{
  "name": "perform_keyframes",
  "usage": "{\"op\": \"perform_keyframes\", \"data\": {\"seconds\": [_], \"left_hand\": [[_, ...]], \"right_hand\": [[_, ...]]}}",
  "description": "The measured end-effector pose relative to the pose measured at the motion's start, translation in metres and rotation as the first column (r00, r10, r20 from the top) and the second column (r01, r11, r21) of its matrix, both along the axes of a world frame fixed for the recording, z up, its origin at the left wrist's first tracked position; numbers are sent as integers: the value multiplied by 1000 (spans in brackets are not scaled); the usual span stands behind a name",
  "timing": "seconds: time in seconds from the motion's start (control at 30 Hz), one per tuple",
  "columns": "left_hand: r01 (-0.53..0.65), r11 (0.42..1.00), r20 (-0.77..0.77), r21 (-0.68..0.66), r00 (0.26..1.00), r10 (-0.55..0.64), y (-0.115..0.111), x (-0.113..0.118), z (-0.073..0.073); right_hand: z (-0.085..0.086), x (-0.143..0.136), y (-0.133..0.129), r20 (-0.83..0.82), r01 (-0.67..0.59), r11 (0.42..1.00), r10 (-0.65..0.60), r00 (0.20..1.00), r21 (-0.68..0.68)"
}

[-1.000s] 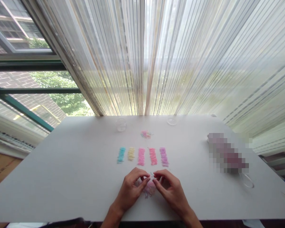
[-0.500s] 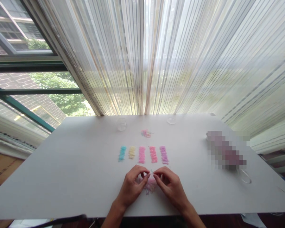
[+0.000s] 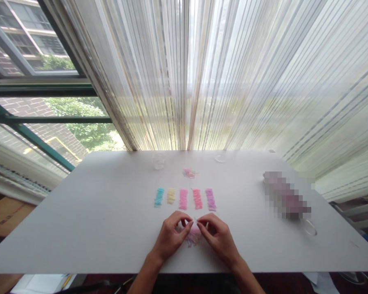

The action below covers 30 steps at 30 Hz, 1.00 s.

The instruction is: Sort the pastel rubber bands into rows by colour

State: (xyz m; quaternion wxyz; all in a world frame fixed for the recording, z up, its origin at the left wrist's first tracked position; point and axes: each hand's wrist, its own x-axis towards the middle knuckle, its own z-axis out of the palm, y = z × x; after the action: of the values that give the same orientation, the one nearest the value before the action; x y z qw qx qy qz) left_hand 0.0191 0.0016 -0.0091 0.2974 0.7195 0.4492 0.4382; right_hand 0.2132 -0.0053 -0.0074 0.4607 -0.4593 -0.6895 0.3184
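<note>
My left hand [image 3: 171, 234] and my right hand [image 3: 217, 232] are held close together near the table's front edge, each with thumb and forefinger pinched. Between the fingertips shows a small pale blue-green piece [image 3: 195, 219], too tiny to name. Under the hands lies a loose pile of small pastel pieces [image 3: 194, 237], partly covered by the fingers. Beyond them, similar pieces are laid out in separate columns: blue [image 3: 159, 197], yellow [image 3: 171, 196], pink [image 3: 183, 199], coral-pink [image 3: 197, 199] and purple [image 3: 211, 199].
A smaller mixed heap of pieces [image 3: 189, 173] lies behind the columns. Toward the back of the white table [image 3: 95, 212] stand a clear round container [image 3: 158, 161] and a clear shallow disc [image 3: 221, 158]. At right is a blurred purplish item [image 3: 286, 196] with a loop [image 3: 309, 227].
The camera view has shifted slightly. Both hands keep their pinch around the small piece over the pile, with hardly any movement. The columns look the same.
</note>
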Motion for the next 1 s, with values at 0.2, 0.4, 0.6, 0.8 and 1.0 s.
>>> {"op": "perform_keyframes", "data": {"seconds": [0.2, 0.4, 0.6, 0.8, 1.0], "left_hand": [[-2, 1000, -4, -5, 1000, 2, 0, 1, 1], [-1, 1000, -4, -13, 1000, 1, 0, 1, 1], [1, 1000, -1, 8, 1000, -1, 1, 1, 0], [4, 1000, -2, 9, 1000, -4, 1, 0, 0], [-9, 1000, -8, 9, 1000, 9, 0, 0, -1]], "right_hand": [[-2, -2, 0, 3, 23, 1000, -23, 1000, -2], [-2, -2, 1, 2, 36, 999, -36, 999, -9], [-3, -2, 1, 8, 19, 1000, -19, 1000, -4], [-2, -2, 2, 8, 17, 1000, -17, 1000, 1], [-2, -2, 2, 6, 21, 1000, -21, 1000, 2]]}}
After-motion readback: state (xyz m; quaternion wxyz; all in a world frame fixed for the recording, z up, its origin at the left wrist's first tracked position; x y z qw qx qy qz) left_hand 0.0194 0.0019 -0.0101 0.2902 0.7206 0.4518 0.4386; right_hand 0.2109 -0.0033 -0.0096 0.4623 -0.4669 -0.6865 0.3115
